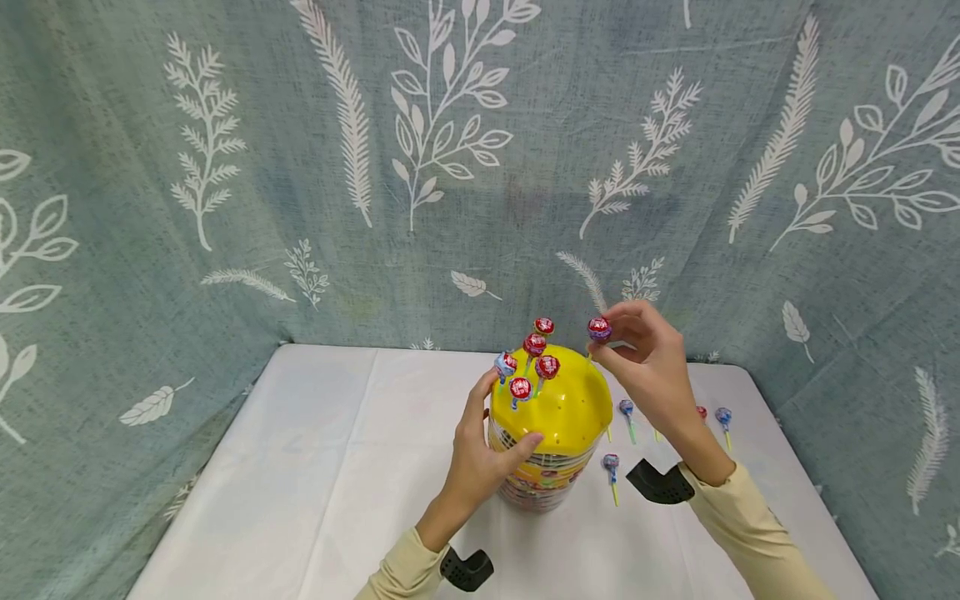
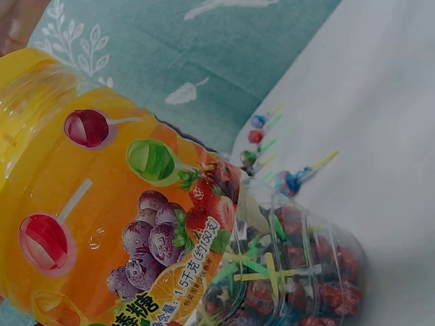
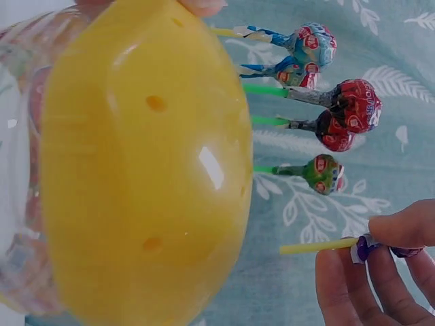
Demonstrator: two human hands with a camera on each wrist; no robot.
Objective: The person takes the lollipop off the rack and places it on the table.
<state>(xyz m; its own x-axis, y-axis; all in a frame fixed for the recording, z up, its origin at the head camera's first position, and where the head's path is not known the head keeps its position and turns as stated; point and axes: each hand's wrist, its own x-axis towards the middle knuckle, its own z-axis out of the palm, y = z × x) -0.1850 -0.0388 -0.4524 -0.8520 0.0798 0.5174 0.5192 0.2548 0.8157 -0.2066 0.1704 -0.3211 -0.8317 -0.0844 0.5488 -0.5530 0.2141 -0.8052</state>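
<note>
A clear plastic candy jar (image 2: 146,224) with a yellow lid (image 1: 573,396) stands upright on the table and has many lollipops inside. Several wrapped lollipops (image 3: 353,105) stick up from holes in the lid. My left hand (image 1: 480,467) grips the jar near its top, thumb on the lid's near side and fingers round the left. Beyond the lid's right back edge, my right hand (image 1: 652,354) pinches a purple-and-red lollipop (image 1: 599,329) just below its head. Its yellow stick (image 3: 316,246) points toward the lid and is apart from it in the right wrist view.
Loose lollipops lie on the white table (image 1: 390,475) to the jar's right, among them a blue one (image 1: 611,468) near the front and another blue one (image 1: 723,417) farther right. A leaf-patterned curtain (image 1: 480,183) hangs behind and at both sides.
</note>
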